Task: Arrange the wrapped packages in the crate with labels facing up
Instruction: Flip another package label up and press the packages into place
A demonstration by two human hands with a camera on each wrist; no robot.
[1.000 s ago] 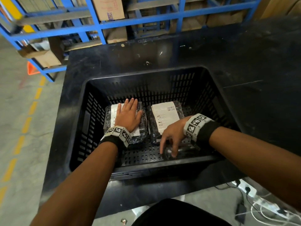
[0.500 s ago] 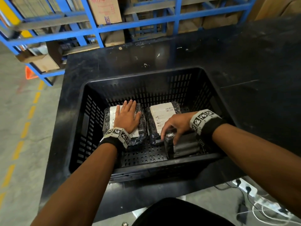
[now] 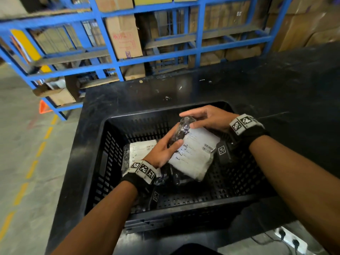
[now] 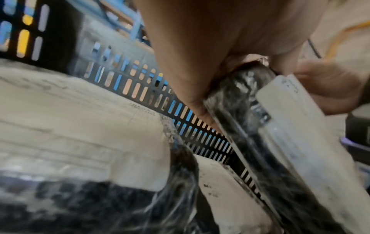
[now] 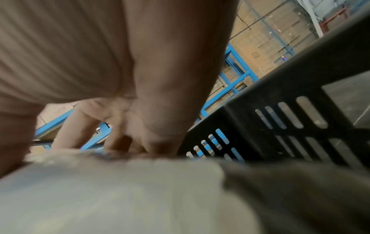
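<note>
Both my hands hold one wrapped package (image 3: 193, 153) tilted above the black crate (image 3: 103, 162), its white label facing up. My left hand (image 3: 173, 140) grips its left edge, thumb on the label. My right hand (image 3: 189, 119) pinches its far end. A second wrapped package (image 3: 139, 150) lies label up on the crate floor at the left, partly under my left wrist. In the left wrist view the held package (image 4: 280, 126) stands over that package (image 4: 80, 118) and another labelled package (image 4: 230, 190). In the right wrist view my fingers (image 5: 152, 126) press the held package's label (image 5: 120, 190).
The crate sits on a black table (image 3: 276, 89) that stretches right and back. Blue racking (image 3: 114, 52) with cardboard boxes stands behind it. Concrete floor with a yellow dashed line (image 3: 33, 168) lies to the left. A power strip (image 3: 292, 240) lies at the lower right.
My right hand lifted the front-right package off the crate floor. My left hand left the left package and took hold of the lifted one, which now shows its label.
</note>
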